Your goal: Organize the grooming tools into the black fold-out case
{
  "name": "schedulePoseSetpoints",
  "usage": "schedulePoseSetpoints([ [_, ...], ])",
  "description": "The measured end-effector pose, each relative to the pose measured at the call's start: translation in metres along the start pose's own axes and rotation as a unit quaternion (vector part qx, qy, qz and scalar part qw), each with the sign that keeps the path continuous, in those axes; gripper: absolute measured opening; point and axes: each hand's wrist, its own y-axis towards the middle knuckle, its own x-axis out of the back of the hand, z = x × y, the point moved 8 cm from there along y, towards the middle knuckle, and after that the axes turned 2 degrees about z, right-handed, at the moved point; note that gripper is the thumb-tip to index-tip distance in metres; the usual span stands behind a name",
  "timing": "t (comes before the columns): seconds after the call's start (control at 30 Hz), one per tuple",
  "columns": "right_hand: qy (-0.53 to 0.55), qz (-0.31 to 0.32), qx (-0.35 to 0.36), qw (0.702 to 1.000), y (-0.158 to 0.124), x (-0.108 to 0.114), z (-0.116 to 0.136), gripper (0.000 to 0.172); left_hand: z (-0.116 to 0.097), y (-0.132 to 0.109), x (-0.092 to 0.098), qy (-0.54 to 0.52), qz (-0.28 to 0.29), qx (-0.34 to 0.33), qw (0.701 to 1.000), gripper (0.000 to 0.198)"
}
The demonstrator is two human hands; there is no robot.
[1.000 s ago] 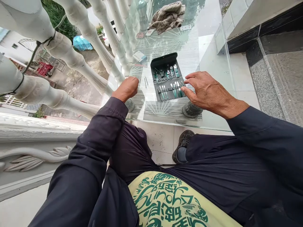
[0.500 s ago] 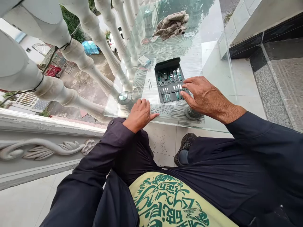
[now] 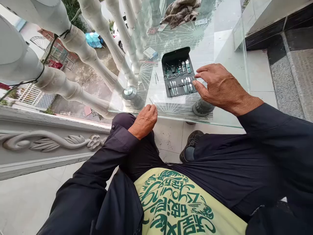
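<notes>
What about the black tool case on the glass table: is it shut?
No, the case lies open, its scissors and other small tools showing.

Left hand (image 3: pixel 146 121) low and curled, seemingly in a pinch; right hand (image 3: pixel 221 85) extended, loosely cupped (back uppermost).

Counter (image 3: pixel 228 36) top is clear glass, glossy, throwing reflections, with a striped band that looks frosted. Tool case (image 3: pixel 177 54) is matt, leather-look; can't tell hide from plastic from here. Tools (image 3: pixel 188 66) in it: shiny metal, some smooth coloured parts. Rag (image 3: pixel 181 13): rough, dull cloth. Balusters (image 3: pixel 83 42): smooth, low sheen. Floor (image 3: pixel 170 132): smooth glossy tile. Jacket sleeve (image 3: pixel 93 173): matt cloth.
</notes>
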Motion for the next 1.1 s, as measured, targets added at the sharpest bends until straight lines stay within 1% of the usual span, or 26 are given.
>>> schedulePoseSetpoints([
  [0.1, -0.022, -0.029, 0.052, 0.998, -0.002, 0.0, 0.004, 0.058, -0.005, -0.002, -0.004, 0.005, -0.01, -0.008, 1.0, 0.046],
  [0.17, -0.04, -0.062, 0.088, 0.993, -0.004, 0.001, 0.007, 0.06, -0.01, -0.004, -0.005, 0.002, -0.002, -0.024, 1.0, 0.046],
  [0.27, -0.048, -0.087, 0.108, 0.989, -0.007, 0.001, 0.008, 0.06, -0.016, -0.007, -0.005, -0.002, 0.009, -0.045, 0.999, 0.049],
  [0.47, -0.05, -0.084, 0.119, 0.988, -0.008, -0.003, 0.012, 0.052, -0.022, -0.015, 0.0, -0.012, -0.007, -0.081, 0.997, 0.051],
  [0.67, -0.055, -0.079, 0.125, 0.987, -0.009, -0.006, 0.015, 0.051, -0.024, -0.014, -0.004, -0.032, -0.021, -0.086, 0.996, 0.049],
  [0.83, -0.041, -0.076, 0.124, 0.988, -0.01, -0.011, 0.023, 0.049, -0.025, -0.017, -0.002, -0.022, -0.04, -0.106, 0.993, 0.047],
  [0.93, -0.025, -0.079, 0.122, 0.989, -0.012, -0.013, 0.026, 0.049, -0.028, -0.021, 0.0, -0.003, -0.07, -0.122, 0.99, 0.046],
  [1.0, -0.018, -0.084, 0.119, 0.989, -0.012, -0.012, 0.027, 0.049, -0.029, -0.022, 0.002, -0.006, -0.107, -0.131, 0.986, 0.048],
  [1.07, -0.01, -0.087, 0.115, 0.99, -0.012, -0.008, 0.029, 0.05, -0.024, -0.02, 0.008, -0.051, -0.156, -0.123, 0.979, 0.05],
  [1.1, -0.003, -0.088, 0.111, 0.99, -0.011, -0.005, 0.031, 0.05, -0.016, -0.017, 0.014, -0.095, -0.186, -0.103, 0.972, 0.048],
])
